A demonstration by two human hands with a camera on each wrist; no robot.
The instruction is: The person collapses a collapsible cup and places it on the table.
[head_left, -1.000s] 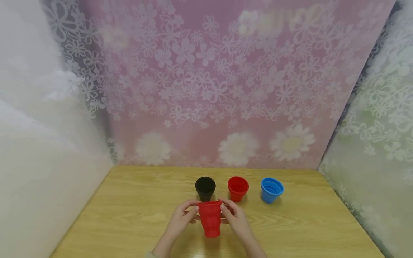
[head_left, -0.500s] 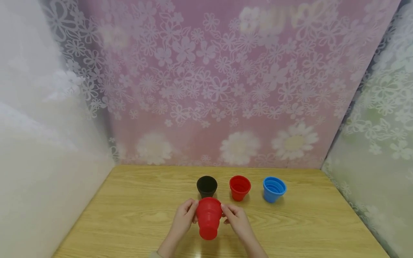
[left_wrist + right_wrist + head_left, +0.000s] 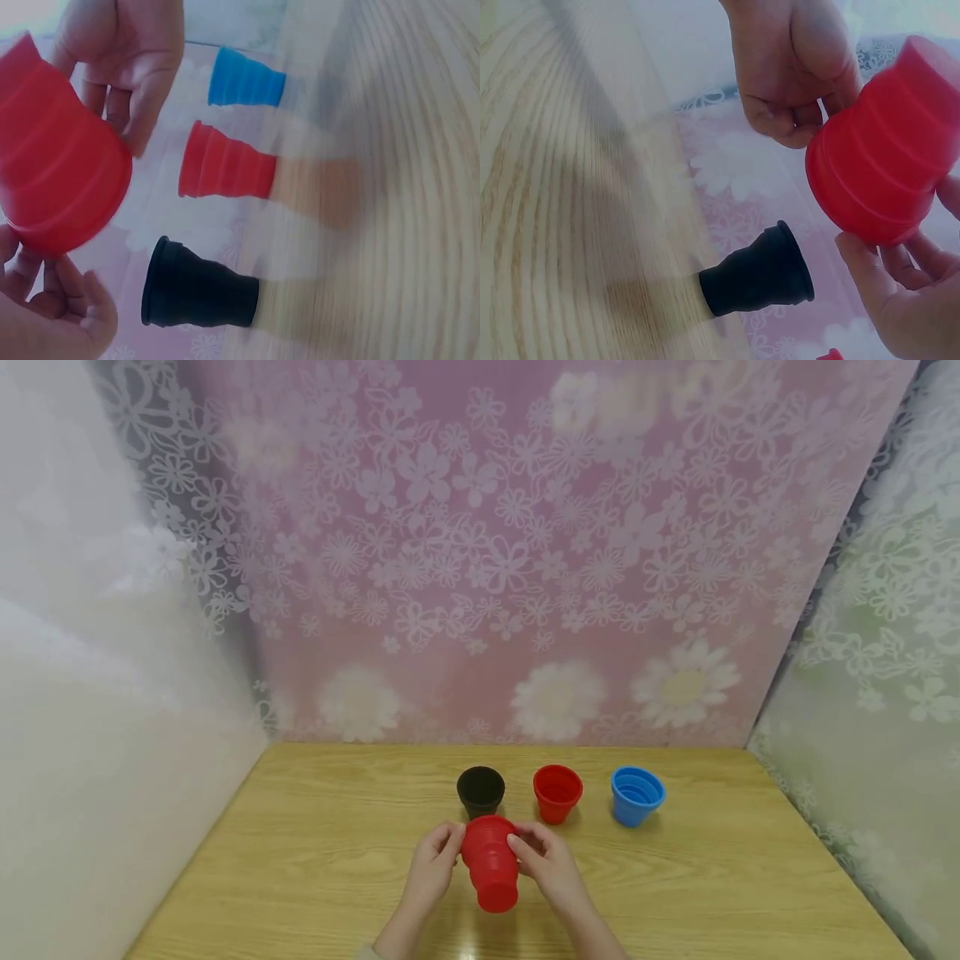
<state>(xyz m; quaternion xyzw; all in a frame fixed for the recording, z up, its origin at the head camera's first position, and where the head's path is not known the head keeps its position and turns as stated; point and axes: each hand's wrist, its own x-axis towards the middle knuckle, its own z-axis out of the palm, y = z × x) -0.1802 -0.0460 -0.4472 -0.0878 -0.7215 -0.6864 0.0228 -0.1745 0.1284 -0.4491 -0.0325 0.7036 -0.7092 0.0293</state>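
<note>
Both hands hold a red collapsible cup (image 3: 491,864) above the table, tilted so its base faces me and its wide rim points away. My left hand (image 3: 432,870) pinches the rim's left side. On the right side, my right hand (image 3: 550,868) grips the cup near the rim, thumb on the outer wall. Ridged rings run round the cup in the left wrist view. Behind it a black cup (image 3: 481,789) stands upright, its lower part hidden by the held cup. A second red cup (image 3: 557,793) and a blue cup (image 3: 637,796) stand upright to its right.
The wooden table (image 3: 315,835) runs back to a pink flowered backdrop (image 3: 450,610). A pale panel (image 3: 135,693) closes off the left, and a white flowered panel (image 3: 885,693) the right. The three standing cups form a row near the table's back.
The held red cup has tipped so its base turns toward me, and its base end has swung slightly right. Both hands keep hold of it. The standing cups stay in place.
</note>
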